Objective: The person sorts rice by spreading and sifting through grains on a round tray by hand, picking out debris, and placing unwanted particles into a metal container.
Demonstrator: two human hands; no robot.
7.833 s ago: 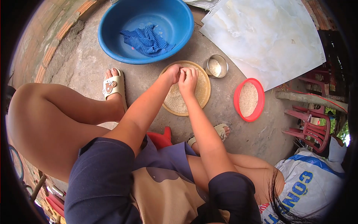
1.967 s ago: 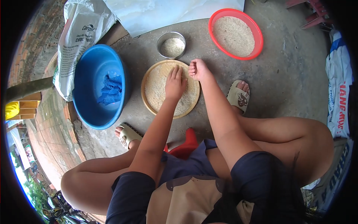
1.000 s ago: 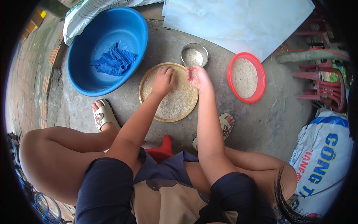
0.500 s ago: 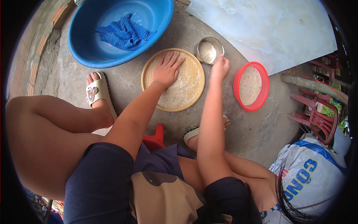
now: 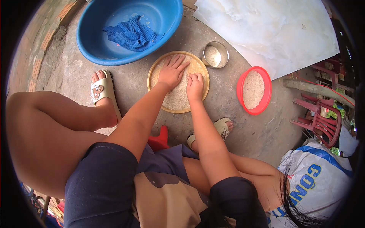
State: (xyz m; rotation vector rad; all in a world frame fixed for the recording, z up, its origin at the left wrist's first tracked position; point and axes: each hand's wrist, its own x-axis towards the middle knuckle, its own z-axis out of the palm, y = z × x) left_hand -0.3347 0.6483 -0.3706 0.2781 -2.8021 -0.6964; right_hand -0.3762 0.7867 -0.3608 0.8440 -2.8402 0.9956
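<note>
Your left hand (image 5: 171,74) lies open on the grain (image 5: 175,99) in the woven tray (image 5: 181,111); beside it, your right hand (image 5: 194,84) is bunched, perhaps pinching grain, near the metal bowl (image 5: 224,57).

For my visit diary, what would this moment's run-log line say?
left hand: spread on grain in woven tray | right hand: fingers curled, over tray | metal bowl: grain inside | red bowl: grain inside
</note>
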